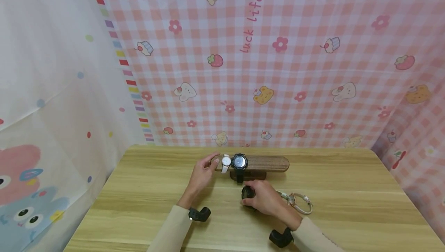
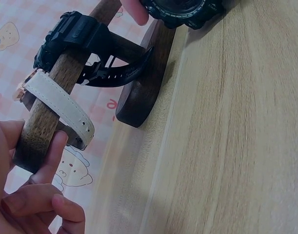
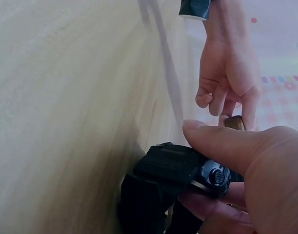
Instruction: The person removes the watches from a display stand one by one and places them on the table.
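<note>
My left hand (image 1: 202,172) grips the left end of the wooden bar of a watch stand (image 1: 269,163), thumb on one side and fingers on the other. Around the bar hang a white-strapped watch (image 2: 66,109) close to that hand and, beside it, a black digital-style watch (image 1: 240,162). In front of the stand, low over the table, my right hand (image 1: 267,198) holds another black watch (image 3: 170,163) by its case between thumb and fingers. Its strap hangs below in the right wrist view, partly cut off by the frame.
On the wooden table (image 1: 347,190), a slim light-banded watch (image 1: 302,203) lies right of my right hand. Another watch (image 1: 284,195) beside it is partly hidden by that hand. A pink checked cloth (image 1: 306,120) hangs behind the table.
</note>
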`<action>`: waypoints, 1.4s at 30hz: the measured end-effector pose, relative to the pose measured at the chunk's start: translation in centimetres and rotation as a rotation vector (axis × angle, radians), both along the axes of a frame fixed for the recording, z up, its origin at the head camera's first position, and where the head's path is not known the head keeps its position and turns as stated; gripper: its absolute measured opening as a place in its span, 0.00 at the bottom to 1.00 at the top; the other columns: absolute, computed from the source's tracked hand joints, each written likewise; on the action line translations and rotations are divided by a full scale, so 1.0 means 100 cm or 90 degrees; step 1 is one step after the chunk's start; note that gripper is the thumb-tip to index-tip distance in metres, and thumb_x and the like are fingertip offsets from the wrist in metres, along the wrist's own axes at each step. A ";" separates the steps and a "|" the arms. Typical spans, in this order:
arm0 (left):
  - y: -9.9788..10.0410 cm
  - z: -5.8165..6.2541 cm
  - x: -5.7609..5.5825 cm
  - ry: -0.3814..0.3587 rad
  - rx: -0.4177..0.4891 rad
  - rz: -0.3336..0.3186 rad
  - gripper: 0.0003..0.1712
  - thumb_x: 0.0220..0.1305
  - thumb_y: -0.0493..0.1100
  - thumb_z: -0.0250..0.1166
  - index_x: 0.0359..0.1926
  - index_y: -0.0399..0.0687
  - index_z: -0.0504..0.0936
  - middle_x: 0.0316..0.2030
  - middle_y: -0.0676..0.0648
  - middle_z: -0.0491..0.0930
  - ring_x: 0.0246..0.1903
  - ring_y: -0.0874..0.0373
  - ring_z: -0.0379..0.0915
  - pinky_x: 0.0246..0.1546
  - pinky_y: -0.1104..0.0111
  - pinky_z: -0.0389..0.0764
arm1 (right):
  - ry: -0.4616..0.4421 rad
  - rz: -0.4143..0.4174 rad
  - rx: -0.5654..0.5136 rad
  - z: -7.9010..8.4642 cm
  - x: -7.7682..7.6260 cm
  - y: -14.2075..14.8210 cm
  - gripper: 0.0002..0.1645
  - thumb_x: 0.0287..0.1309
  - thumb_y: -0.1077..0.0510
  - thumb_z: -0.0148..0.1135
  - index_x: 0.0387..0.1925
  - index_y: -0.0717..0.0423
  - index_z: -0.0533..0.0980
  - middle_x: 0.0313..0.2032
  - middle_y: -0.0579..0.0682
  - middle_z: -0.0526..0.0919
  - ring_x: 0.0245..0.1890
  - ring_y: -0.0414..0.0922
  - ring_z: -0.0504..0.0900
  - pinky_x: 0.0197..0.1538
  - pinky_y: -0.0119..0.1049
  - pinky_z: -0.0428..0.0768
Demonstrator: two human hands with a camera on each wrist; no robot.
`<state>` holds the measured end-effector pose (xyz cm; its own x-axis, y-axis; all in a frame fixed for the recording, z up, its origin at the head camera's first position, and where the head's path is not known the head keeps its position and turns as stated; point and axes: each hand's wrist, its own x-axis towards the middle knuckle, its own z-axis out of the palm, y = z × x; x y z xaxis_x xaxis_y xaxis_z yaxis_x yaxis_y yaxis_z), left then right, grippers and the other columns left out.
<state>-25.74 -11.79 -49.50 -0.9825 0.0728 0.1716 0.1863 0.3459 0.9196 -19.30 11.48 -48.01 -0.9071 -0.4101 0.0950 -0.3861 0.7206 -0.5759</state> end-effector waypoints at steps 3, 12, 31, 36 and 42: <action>0.000 0.000 0.000 0.002 0.003 -0.003 0.19 0.72 0.44 0.60 0.61 0.48 0.80 0.41 0.42 0.86 0.37 0.55 0.79 0.32 0.69 0.76 | -0.007 -0.005 0.004 0.000 0.000 0.000 0.33 0.47 0.51 0.79 0.52 0.65 0.80 0.46 0.59 0.85 0.40 0.45 0.80 0.43 0.44 0.78; 0.001 0.001 0.000 0.000 -0.002 0.001 0.19 0.72 0.44 0.60 0.61 0.50 0.80 0.44 0.44 0.85 0.36 0.58 0.77 0.33 0.69 0.75 | -0.042 -0.025 -0.033 0.006 -0.001 0.006 0.36 0.50 0.47 0.77 0.57 0.62 0.77 0.27 0.44 0.79 0.25 0.38 0.73 0.29 0.34 0.73; 0.003 0.001 0.000 -0.018 0.008 0.015 0.19 0.72 0.46 0.60 0.61 0.52 0.80 0.41 0.44 0.86 0.38 0.56 0.78 0.36 0.65 0.77 | 0.051 -0.240 -0.143 0.030 -0.027 0.079 0.33 0.67 0.50 0.62 0.67 0.61 0.69 0.60 0.67 0.67 0.56 0.61 0.70 0.52 0.58 0.73; 0.003 0.000 0.000 -0.018 0.008 0.019 0.19 0.71 0.46 0.61 0.60 0.54 0.81 0.37 0.45 0.85 0.36 0.57 0.77 0.35 0.67 0.75 | 0.060 -0.227 -0.122 0.021 -0.030 0.088 0.34 0.69 0.52 0.60 0.70 0.62 0.65 0.65 0.72 0.64 0.66 0.70 0.60 0.62 0.67 0.63; 0.003 0.000 -0.001 -0.006 0.004 0.016 0.19 0.71 0.46 0.61 0.60 0.53 0.81 0.38 0.43 0.85 0.37 0.56 0.77 0.35 0.68 0.75 | 0.054 -0.210 -0.121 0.012 -0.033 0.089 0.33 0.70 0.52 0.59 0.70 0.62 0.65 0.52 0.67 0.77 0.51 0.61 0.76 0.52 0.56 0.75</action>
<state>-25.80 -11.52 -49.51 -0.9855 0.0468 0.1633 0.1694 0.3445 0.9234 -22.59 20.38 -46.83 -0.9731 -0.0651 0.2209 -0.2027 0.6975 -0.6873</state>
